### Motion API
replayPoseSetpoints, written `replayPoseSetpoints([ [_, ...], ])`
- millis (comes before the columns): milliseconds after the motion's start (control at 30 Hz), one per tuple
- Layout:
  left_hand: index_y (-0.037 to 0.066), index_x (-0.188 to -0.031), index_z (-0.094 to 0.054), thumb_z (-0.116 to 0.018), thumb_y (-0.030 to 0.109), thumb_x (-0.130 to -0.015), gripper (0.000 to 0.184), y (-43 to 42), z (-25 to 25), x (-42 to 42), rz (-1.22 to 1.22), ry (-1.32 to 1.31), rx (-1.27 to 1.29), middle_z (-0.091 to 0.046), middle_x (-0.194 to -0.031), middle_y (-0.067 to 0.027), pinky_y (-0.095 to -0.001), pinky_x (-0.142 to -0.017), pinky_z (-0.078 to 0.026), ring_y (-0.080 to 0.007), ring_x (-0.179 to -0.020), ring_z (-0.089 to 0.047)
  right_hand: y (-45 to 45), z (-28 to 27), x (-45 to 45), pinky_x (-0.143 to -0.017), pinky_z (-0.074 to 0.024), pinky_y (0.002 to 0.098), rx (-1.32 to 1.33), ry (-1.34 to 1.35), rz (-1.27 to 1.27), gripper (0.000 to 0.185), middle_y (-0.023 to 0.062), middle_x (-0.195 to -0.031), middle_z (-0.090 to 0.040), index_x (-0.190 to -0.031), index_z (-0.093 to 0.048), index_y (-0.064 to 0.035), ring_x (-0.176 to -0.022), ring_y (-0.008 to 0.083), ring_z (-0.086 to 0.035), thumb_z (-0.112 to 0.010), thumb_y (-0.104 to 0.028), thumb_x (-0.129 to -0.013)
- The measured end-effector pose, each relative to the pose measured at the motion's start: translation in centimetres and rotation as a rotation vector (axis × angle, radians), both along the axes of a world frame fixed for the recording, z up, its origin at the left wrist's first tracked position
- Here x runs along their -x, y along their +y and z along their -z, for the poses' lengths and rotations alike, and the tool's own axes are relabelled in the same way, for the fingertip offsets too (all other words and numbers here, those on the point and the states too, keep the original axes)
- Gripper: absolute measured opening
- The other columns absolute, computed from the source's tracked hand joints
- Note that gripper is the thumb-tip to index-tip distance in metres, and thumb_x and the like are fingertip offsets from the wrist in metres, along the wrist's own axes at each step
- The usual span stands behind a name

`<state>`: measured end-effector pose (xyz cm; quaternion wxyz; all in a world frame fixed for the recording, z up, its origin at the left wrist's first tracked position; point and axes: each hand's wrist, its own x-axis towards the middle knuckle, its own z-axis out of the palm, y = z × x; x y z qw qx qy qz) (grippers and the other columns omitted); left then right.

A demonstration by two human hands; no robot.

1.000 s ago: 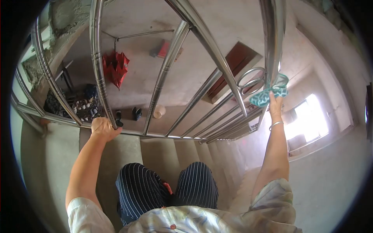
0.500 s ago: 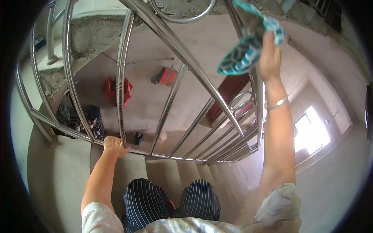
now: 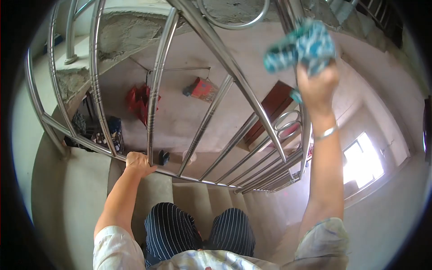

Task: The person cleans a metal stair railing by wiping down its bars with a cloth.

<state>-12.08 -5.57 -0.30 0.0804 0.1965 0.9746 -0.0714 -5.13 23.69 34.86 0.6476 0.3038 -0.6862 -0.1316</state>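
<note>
While the left hand (image 3: pixel 138 164) gripped the bottom rail (image 3: pixel 189 178) at the foot of a steel post (image 3: pixel 154 99), toward eight o'clock in the head view, the right hand (image 3: pixel 318 83) was raised toward two o'clock. Its fingers were closed on a bunched turquoise and white cloth (image 3: pixel 317 42), which sat between one and two o'clock, beside a thick post (image 3: pixel 290 13). The cloth was blurred, so whether it touched that post could not be told. A small turquoise scrap (image 3: pixel 295 96) showed at the right hand's eight o'clock; whether it belonged to the same cloth was unclear. A bracelet (image 3: pixel 326 133) circled the right wrist.

At six o'clock were the person's knees in striped trousers (image 3: pixel 171 229), with steps (image 3: pixel 191 193) just beyond them. Through the bars, a red bundle (image 3: pixel 137 101) hung at ten o'clock, a red box (image 3: pixel 204 90) hung near twelve, and dark shoes (image 3: pixel 164 157) lay at eight, just beside the left hand in the view. A bright window (image 3: pixel 363 162) stood between three and four o'clock.
</note>
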Motion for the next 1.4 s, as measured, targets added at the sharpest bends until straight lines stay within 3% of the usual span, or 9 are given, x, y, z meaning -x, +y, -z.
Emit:
replayPoseSetpoints([
  [133,0.016,-0.086,-0.067,-0.046,0.049,-0.076,0.04,0.1,0.5,0.3,-0.004,-0.01,-0.013,-0.066,-0.081,-0.0049,-0.0318,-0.065,-0.048,-0.0194,-0.08,-0.063,-0.5,3.7,-1.1,-0.068,-0.0467,0.0327,0.162,-0.236,-0.075,0.019,0.0139,-0.082,-0.061,-0.082,-0.06,-0.0005,-0.075,0.029,-0.061,-0.061,0.002,-0.063],
  [233,0.015,-0.094,-0.065,-0.043,0.053,-0.077,0.047,0.3,0.0,0.6,-0.016,-0.102,0.011,-0.065,-0.088,-0.0059,-0.0317,-0.07,-0.047,-0.0195,-0.086,-0.062,-5.0,3.4,-0.7,-0.06,-0.0459,0.0281,0.525,-0.796,0.029,0.012,0.0061,-0.075,-0.064,-0.083,-0.063,-0.0002,-0.064,0.0104,-0.057,-0.058,-0.009,-0.075],
  [300,0.014,-0.103,-0.062,-0.042,0.058,-0.079,0.055,0.4,0.2,0.6,-0.032,-0.185,0.035,-0.064,-0.096,-0.0068,-0.0318,-0.076,-0.045,-0.0194,-0.092,-0.06,-7.9,4.9,2.3,-0.049,-0.0409,0.0347,0.575,-1.02,-0.355,0.019,0.007,-0.053,-0.053,-0.065,-0.056,-0.0034,-0.048,0.0158,-0.049,-0.063,-0.02,-0.073],
  [367,0.016,-0.086,-0.067,-0.045,0.048,-0.076,0.041,0.0,1.3,0.4,0.012,0.042,-0.056,-0.066,-0.081,-0.0054,-0.0318,-0.064,-0.048,-0.0207,-0.079,-0.063,-10.1,7.9,6.4,-0.074,-0.0422,0.042,0.226,-0.34,-0.314,0.02,0.0174,-0.091,-0.056,-0.086,-0.054,-0.0036,-0.086,0.0375,-0.051,-0.058,-0.022,-0.078],
  [467,0.015,-0.085,-0.067,-0.045,0.049,-0.076,0.041,0.2,1.2,0.7,-0.024,-0.01,-0.035,-0.066,-0.081,-0.0056,-0.0324,-0.065,-0.048,-0.0208,-0.079,-0.063,-8.9,8.8,6.3,-0.079,-0.0402,0.043,0.311,-0.416,-0.434,0.017,0.0161,-0.095,-0.056,-0.087,-0.055,-0.0038,-0.088,0.0379,-0.05,-0.056,-0.019,-0.079],
  [733,0.014,-0.09,-0.066,-0.047,0.054,-0.075,0.047,0.4,-0.1,0.4,-0.046,-0.053,-0.03,-0.065,-0.087,-0.007,-0.0323,-0.07,-0.047,-0.0202,-0.086,-0.062,4.0,18.5,0.4,-0.089,-0.0364,0.0451,0.525,-0.596,0.156,0.026,0.0211,-0.108,-0.054,-0.103,-0.053,0.002,-0.1,0.04,-0.049,-0.052,-0.01,-0.08],
  [900,0.017,-0.096,-0.065,-0.044,0.059,-0.077,0.051,0.3,-0.5,0.3,-0.055,-0.116,-0.058,-0.065,-0.092,-0.0056,-0.0321,-0.072,-0.047,-0.0187,-0.09,-0.06,1.8,16.6,-0.4,-0.067,-0.0437,0.0416,0.614,-0.627,0.052,0.013,0.0184,-0.08,-0.059,-0.084,-0.057,0.0013,-0.074,0.0383,-0.055,-0.053,-0.011,-0.08],
  [1200,0.014,-0.102,-0.063,-0.045,0.06,-0.076,0.056,0.5,-1.0,0.4,-0.055,-0.172,0.009,-0.064,-0.096,-0.0076,-0.0322,-0.073,-0.046,-0.0207,-0.091,-0.06,-13.3,8.1,4.8,-0.077,-0.0405,0.0406,0.255,-0.274,-0.3,0.011,0.0151,-0.085,-0.058,-0.087,-0.056,-0.0018,-0.081,0.0346,-0.053,-0.057,-0.008,-0.078],
  [1400,0.014,-0.092,-0.065,-0.045,0.053,-0.076,0.046,0.4,-0.5,-0.2,-0.03,-0.03,-0.056,-0.065,-0.087,-0.0065,-0.0328,-0.069,-0.047,-0.0209,-0.084,-0.062,-7.4,12.4,4.1,-0.083,-0.0389,0.0442,0.397,-0.398,-0.244,0.028,0.0168,-0.1,-0.055,-0.099,-0.055,-0.0026,-0.092,0.0363,-0.05,-0.062,-0.009,-0.072],
])
